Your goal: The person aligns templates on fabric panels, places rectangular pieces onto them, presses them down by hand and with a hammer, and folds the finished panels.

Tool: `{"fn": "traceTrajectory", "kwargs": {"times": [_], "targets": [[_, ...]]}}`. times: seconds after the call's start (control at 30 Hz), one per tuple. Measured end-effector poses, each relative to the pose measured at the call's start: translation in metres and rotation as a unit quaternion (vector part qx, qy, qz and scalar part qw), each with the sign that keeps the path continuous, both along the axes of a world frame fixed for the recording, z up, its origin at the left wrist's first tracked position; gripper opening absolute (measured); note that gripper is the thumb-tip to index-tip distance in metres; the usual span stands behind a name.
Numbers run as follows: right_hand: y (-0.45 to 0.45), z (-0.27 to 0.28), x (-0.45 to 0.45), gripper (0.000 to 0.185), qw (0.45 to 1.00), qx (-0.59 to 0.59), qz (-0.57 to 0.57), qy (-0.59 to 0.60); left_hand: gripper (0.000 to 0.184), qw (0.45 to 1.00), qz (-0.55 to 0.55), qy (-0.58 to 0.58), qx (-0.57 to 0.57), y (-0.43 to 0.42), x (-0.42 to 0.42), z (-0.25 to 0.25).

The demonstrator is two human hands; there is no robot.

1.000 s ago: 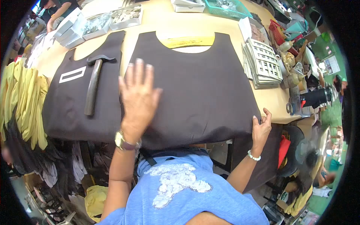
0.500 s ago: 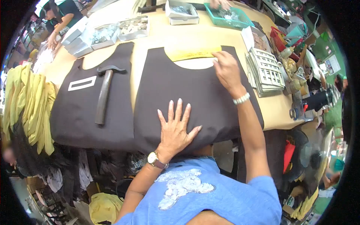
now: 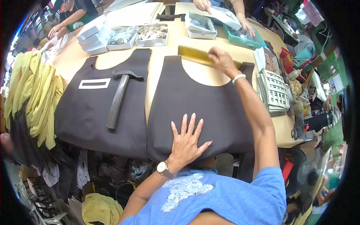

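Observation:
A dark brown fabric piece (image 3: 210, 101) with a scooped top edge lies on the table in front of me. My left hand (image 3: 187, 144) rests flat on its lower half, fingers spread. Above the scooped edge, my right hand (image 3: 224, 63) is closed on one end of a flat yellow strip (image 3: 193, 54). Motion blurs the strip, so its material is unclear. To the left, a second dark piece (image 3: 71, 112) bears a hammer (image 3: 119, 99) and a white rectangular outline (image 3: 94, 83).
White boxes of small parts (image 3: 152, 35) line the back. A co-worker's hands hold a white container (image 3: 226, 17) at a green basket (image 3: 245, 37). Stacked pale cut-out cards (image 3: 275, 90) stand at right; yellow cloths (image 3: 41, 93) hang at left.
My right hand has moved away from me and left with the yellow strip, above the scooped edge. My left hand stays flat. A white container has appeared in the co-worker's hands. The view has shifted.

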State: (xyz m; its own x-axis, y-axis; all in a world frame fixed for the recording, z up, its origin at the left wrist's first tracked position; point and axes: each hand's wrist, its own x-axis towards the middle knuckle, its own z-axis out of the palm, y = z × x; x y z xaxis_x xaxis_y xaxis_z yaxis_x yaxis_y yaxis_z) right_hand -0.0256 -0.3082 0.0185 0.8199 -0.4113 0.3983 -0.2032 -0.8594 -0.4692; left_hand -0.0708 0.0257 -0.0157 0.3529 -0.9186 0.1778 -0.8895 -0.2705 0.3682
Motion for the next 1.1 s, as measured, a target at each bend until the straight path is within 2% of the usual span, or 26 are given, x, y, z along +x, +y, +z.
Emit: {"fn": "traceTrajectory", "kwargs": {"times": [0.03,0.1,0.13,0.23,0.33,0.43,0.47,0.5,0.67,0.8,0.87,0.97,1.1], "targets": [[-0.001,0.01,0.007,0.015,0.998,-0.037,-0.023,-0.043,0.075,1.0,-0.001,0.002,-0.001,0.0,0.0,0.0],[-0.009,0.037,0.018,0.015,0.987,-0.039,-0.008,-0.153,0.075,1.0,-0.003,0.007,-0.001,0.0,0.001,0.0],[-0.008,0.056,0.02,0.015,0.97,-0.103,0.024,-0.217,0.075,1.0,-0.002,0.004,-0.003,0.0,0.001,0.0],[0.016,0.104,0.006,0.014,0.972,-0.123,0.037,-0.195,0.076,1.0,-0.003,0.0,-0.005,0.0,0.001,-0.001],[0.053,0.117,-0.023,0.014,0.984,-0.081,0.09,-0.131,0.075,1.0,-0.002,0.006,-0.004,0.0,0.0,-0.002],[0.075,0.086,-0.05,0.015,0.991,-0.014,0.119,-0.051,0.075,1.0,-0.004,0.001,-0.014,0.0,0.0,-0.005],[0.082,0.074,-0.06,0.016,0.996,-0.046,0.082,-0.012,0.075,1.0,-0.004,0.002,-0.011,0.0,0.0,-0.003],[0.086,0.062,-0.072,0.019,0.993,-0.097,0.057,-0.029,0.075,1.0,-0.004,-0.002,-0.005,-0.001,0.001,0.0],[0.086,0.02,-0.136,0.024,0.982,-0.04,-0.169,-0.073,0.067,0.997,0.036,-0.051,-0.038,-0.017,0.024,0.03],[0.096,-0.013,-0.172,0.031,0.952,-0.028,-0.306,-0.009,0.061,0.985,0.125,-0.112,-0.044,-0.034,0.059,0.021],[0.101,-0.026,-0.181,0.035,0.933,-0.027,-0.358,0.025,0.062,0.983,0.152,-0.092,-0.05,-0.033,0.072,0.011],[0.112,-0.031,-0.183,0.036,0.928,0.015,-0.371,-0.018,0.056,0.978,0.167,-0.074,-0.106,-0.032,0.083,0.004],[0.109,-0.033,-0.185,0.035,0.906,0.215,-0.341,-0.133,0.049,0.975,0.155,0.009,-0.159,-0.032,0.089,0.0]]}}
